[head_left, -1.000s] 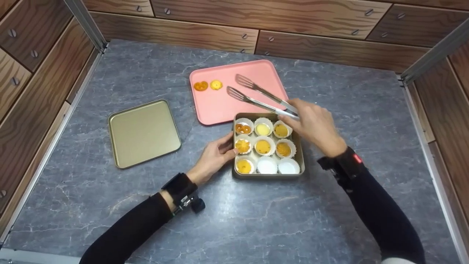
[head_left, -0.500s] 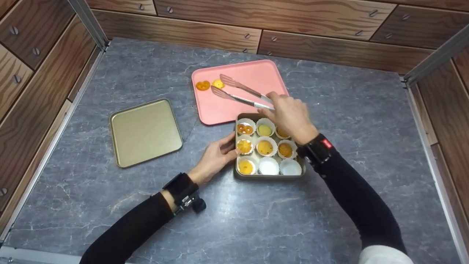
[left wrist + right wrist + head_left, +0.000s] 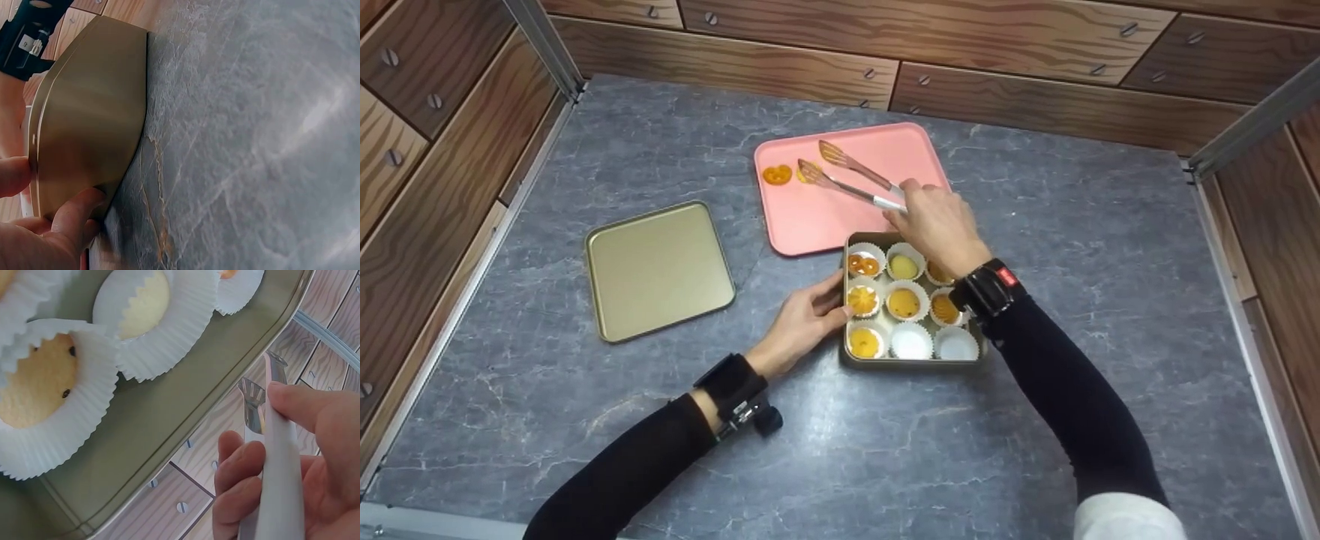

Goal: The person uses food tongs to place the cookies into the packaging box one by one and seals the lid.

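Note:
My left hand [image 3: 802, 319] grips the left side of a gold cookie tin [image 3: 911, 363], thumb at the rim and fingers against its wall; the left wrist view shows that wall close up. Inside are white paper cups, most with a cookie, while two front cups [image 3: 911, 343] hold nothing. My right hand [image 3: 941, 225] holds metal serving tongs [image 3: 877, 201] by their white handles, fingers curled round them in the right wrist view. The tong heads are spread over a pink tray [image 3: 802, 225], one overlapping a yellow flower-shaped cookie. A pretzel-shaped cookie [image 3: 777, 175] lies left of it.
A gold square lid [image 3: 660, 270] lies on the marbled grey table [image 3: 810, 465], left of the tin. Wood-patterned panels [image 3: 780, 67] wall off the back and sides. The tin stands close to the tray's front edge.
My right hand has swung the tongs leftward over the tray, so one head now overlaps the yellow cookie. The left hand keeps its hold on the tin.

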A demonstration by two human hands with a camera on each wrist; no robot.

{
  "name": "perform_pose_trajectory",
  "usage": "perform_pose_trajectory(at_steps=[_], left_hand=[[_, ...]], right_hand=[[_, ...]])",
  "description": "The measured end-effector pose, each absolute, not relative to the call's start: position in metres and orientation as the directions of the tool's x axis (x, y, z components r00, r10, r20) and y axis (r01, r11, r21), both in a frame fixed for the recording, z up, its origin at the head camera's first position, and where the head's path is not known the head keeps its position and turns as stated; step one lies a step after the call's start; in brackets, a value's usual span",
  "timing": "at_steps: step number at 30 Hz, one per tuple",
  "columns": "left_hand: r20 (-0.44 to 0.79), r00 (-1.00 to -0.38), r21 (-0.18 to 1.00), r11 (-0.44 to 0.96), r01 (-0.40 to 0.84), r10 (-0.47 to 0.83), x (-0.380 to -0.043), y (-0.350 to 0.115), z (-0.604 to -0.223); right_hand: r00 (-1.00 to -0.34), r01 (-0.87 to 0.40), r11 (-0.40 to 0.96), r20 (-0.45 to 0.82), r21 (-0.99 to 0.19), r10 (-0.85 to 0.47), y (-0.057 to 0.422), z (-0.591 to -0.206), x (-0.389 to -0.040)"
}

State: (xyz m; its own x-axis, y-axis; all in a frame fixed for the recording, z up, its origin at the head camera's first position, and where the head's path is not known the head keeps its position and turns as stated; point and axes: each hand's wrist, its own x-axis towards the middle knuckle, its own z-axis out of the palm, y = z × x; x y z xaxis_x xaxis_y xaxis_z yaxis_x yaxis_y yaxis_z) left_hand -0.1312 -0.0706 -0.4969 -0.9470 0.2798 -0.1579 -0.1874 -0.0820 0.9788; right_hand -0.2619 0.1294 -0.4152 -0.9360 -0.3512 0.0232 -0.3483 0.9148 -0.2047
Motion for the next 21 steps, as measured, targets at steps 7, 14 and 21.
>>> perform_pose_trajectory(at_steps=[7,14,21], left_hand=[[-0.169,-0.945,0.978,-0.075,-0.197,0.28,-0.13,-0.071,-0.496],[-0.166,-0.948,0.979,-0.066,-0.191,0.273,-0.131,-0.071,-0.497],[-0.158,-0.95,0.98,-0.077,-0.184,0.269,-0.131,-0.071,-0.497]], right_hand=[[-0.931,-0.362,0.912,0.025,-0.194,-0.365,0.122,-0.418,-0.266],[-0.923,-0.384,0.905,0.06,-0.182,-0.38,0.117,-0.424,-0.268],[-0.941,-0.338,0.929,0.019,-0.149,-0.339,0.111,-0.428,-0.268]])
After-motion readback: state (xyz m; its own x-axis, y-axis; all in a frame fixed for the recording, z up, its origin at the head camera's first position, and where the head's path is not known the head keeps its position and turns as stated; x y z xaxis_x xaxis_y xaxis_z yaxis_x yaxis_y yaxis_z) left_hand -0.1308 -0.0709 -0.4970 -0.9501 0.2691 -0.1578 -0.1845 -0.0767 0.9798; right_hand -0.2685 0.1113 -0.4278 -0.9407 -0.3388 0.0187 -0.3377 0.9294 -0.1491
